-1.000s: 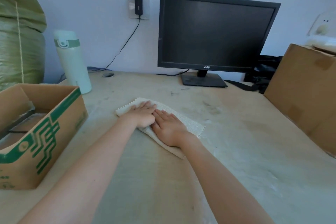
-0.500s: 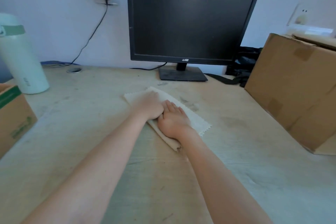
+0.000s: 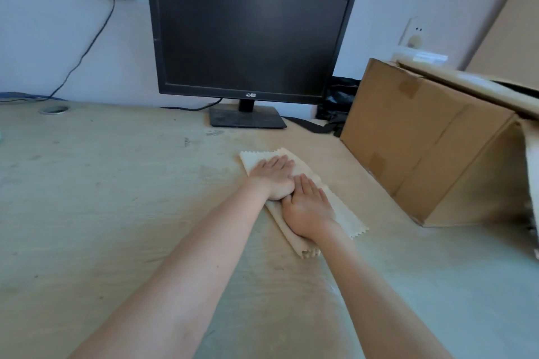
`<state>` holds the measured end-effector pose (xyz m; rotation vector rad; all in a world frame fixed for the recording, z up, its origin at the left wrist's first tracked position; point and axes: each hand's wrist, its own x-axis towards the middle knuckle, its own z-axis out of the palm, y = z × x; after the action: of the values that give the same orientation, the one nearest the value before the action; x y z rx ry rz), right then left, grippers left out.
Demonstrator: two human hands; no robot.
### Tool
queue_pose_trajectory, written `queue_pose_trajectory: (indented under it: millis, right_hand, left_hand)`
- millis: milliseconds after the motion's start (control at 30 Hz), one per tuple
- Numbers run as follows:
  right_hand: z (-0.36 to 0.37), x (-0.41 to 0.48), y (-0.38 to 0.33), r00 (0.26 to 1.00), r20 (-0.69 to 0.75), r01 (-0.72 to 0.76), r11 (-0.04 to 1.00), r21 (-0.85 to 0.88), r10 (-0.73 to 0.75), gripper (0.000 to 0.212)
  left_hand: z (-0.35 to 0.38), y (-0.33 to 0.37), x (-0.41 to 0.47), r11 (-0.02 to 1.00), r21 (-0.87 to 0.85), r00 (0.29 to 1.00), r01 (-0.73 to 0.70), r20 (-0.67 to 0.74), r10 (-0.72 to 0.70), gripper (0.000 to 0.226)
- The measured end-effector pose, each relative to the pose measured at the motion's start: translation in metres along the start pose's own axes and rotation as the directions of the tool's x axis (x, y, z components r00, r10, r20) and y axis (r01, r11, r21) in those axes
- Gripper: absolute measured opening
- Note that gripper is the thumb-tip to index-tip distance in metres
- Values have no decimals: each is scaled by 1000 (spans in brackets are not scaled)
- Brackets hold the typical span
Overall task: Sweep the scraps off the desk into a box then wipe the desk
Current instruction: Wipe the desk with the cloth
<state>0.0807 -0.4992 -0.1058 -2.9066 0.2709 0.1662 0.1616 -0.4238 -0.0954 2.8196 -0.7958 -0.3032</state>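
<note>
A cream cloth (image 3: 345,217) with zigzag edges lies folded on the pale, stained desk (image 3: 122,198), right of centre. Both palms press flat on it, side by side. My left hand (image 3: 274,176) covers the cloth's far part with straight fingers. My right hand (image 3: 309,207) lies just behind it, fingers straight and touching the left hand. The green-printed scrap box is out of view.
A black monitor (image 3: 248,35) stands at the back on its base (image 3: 248,118). A large brown cardboard box (image 3: 431,140) sits close to the cloth's right. Black straps (image 3: 318,127) lie behind it. A cable (image 3: 84,55) hangs from a wall charger, and a grommet hole (image 3: 54,109) sits back left.
Both hands have slid the cloth to the right across the desk, towards the large brown box. The view followed, so the bottle and the green-printed box left the frame.
</note>
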Motion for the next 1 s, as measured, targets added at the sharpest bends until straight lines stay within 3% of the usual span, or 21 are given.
queue_pose_trajectory:
  millis: [200, 467, 633, 733, 867, 1000]
  right_hand:
    - [-1, -37, 13, 993, -4, -116, 993, 28, 117, 58]
    - [-21, -74, 31, 989, 13, -146, 989, -13, 146, 49]
    - [-48, -75, 36, 928, -213, -235, 925, 300, 305, 20]
    - [-34, -69, 38, 949, -205, -108, 856, 505, 241, 41]
    - [-21, -64, 35, 988, -104, -15, 746, 666, 113, 35]
    - [-16, -70, 34, 997, -65, 15, 824, 567, 27, 35]
  left_hand:
    - [9, 31, -17, 992, 14, 992, -125, 35, 124, 53]
    - [17, 54, -47, 956, 93, 958, -278, 97, 270, 53]
    - [13, 69, -70, 901, 145, 907, -408, 176, 383, 52]
    - [14, 70, -90, 884, 176, 896, -434, 191, 401, 46]
    - [6, 60, -120, 891, 199, 912, -409, 138, 387, 47]
    - [10, 61, -156, 954, 75, 954, -290, 96, 283, 44]
